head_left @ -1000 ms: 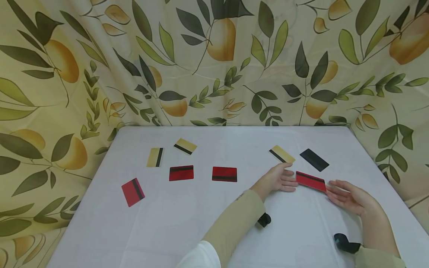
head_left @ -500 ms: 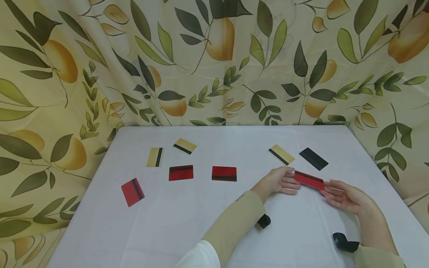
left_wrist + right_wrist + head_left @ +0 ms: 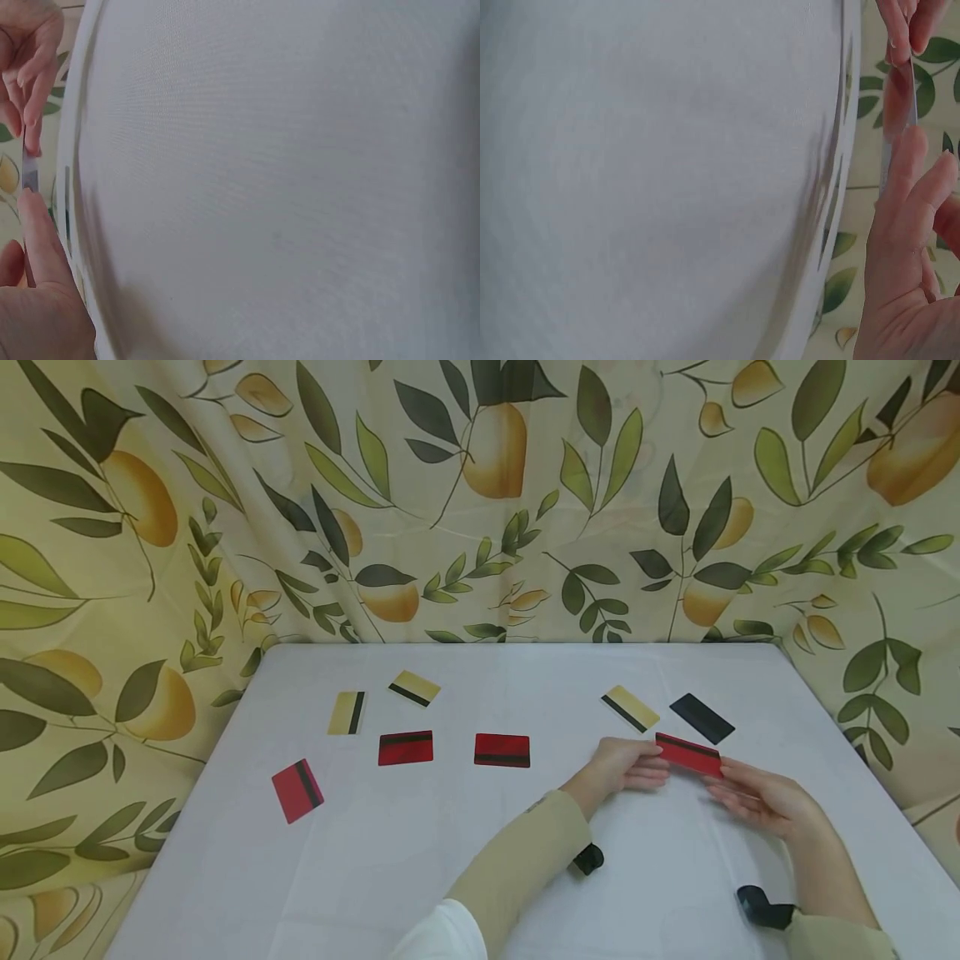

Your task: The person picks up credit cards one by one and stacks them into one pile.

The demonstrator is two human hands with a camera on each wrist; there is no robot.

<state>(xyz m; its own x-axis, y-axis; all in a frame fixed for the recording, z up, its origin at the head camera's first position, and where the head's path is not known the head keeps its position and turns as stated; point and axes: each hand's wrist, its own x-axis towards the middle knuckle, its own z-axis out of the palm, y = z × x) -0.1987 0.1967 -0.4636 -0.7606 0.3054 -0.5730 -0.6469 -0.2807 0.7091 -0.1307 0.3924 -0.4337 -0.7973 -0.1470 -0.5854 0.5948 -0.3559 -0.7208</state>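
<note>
Two hands pinch one striped red card (image 3: 687, 755), right of centre in the head frame: the left hand (image 3: 624, 765) at its left end, the right hand (image 3: 761, 797) at its right. Compared with half a second ago, the card sits slightly higher and further left, and the right hand has moved up and left with it; the loose cards have kept their places. Just above the held card lies a black card (image 3: 702, 718), with a right-hand gold card (image 3: 630, 708) to the upper left. Left of centre are an upright gold card (image 3: 346, 712), a tilted gold card (image 3: 414, 688) and three red cards (image 3: 406, 747). The left sleeve (image 3: 525, 860) covers part of the white table (image 3: 360, 877), lower centre.
</note>
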